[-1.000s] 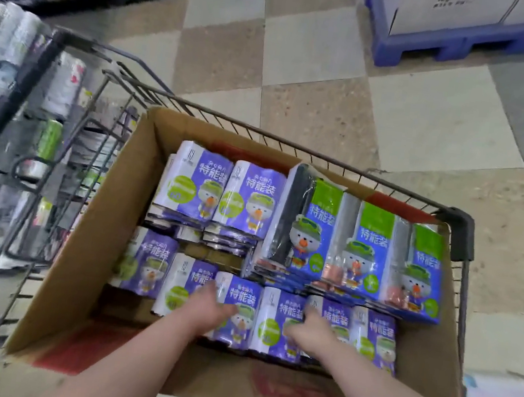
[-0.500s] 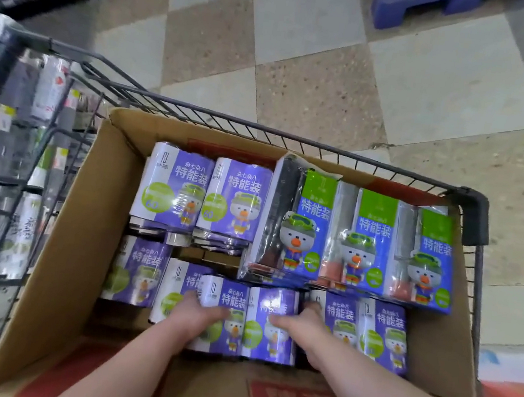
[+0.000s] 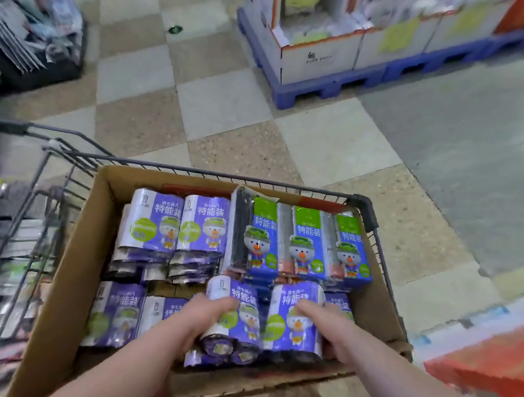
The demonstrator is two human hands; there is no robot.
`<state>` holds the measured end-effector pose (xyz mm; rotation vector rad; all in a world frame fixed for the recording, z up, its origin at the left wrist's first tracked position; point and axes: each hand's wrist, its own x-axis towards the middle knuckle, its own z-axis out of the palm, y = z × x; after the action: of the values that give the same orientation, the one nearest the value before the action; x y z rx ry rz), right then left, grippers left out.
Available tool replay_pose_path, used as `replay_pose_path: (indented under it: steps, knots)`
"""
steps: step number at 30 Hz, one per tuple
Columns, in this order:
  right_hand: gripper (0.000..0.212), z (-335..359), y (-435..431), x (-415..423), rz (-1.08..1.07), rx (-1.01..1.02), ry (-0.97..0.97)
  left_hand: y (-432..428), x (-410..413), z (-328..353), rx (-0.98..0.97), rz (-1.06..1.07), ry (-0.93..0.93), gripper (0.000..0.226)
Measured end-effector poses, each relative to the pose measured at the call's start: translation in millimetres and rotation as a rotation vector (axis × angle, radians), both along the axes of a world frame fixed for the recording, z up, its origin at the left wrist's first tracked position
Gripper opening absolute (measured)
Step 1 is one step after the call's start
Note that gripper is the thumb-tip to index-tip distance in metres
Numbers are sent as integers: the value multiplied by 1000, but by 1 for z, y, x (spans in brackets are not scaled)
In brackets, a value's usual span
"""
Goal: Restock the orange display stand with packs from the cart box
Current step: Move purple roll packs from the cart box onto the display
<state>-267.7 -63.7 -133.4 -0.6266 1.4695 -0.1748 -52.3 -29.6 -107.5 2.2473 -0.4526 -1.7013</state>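
While left hand and right hand squeeze 2 purple packs side by side between them, each hand curled on 1, packs sit by cart box near wall, long axes pointing away from the person. Target orange display stand lies right, nearer right hand; box wall between, floor open.

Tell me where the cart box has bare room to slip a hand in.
Bare patches: the near-left corner, between the near purple packs and the box's front wall, and a thin strip behind that row. The right half is crowded with blue-green packs.
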Motion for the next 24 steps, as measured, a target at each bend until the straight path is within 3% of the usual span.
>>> replay_pose_path:
  steps: [4,6,8,11,14,17,20,22,24]
  knots:
    - [55,41,25,-26,-163,-180,35,10,-12,27,-225,-145,92,55]
    - [56,62,46,-36,-251,-256,55,18,-20,45,-300,-177,139,49]
    - [52,79,67,-46,-330,-320,59,24,-28,55,-362,-228,175,44]
    - [27,101,105,-61,-451,-396,80,35,-46,69,-423,-342,206,63]
    - [11,123,147,-79,-580,-433,97,48,-74,79,-454,-392,265,47]
    - [22,139,191,-102,-693,-468,141,68,-113,85,-463,-480,353,24]
    - [32,150,237,-133,-839,-500,182,93,-156,100,-469,-603,417,22]
    - [24,159,269,-153,-924,-512,208,107,-185,107,-483,-685,460,44]
    - [19,165,303,-177,-997,-529,231,125,-217,115,-466,-764,500,41]
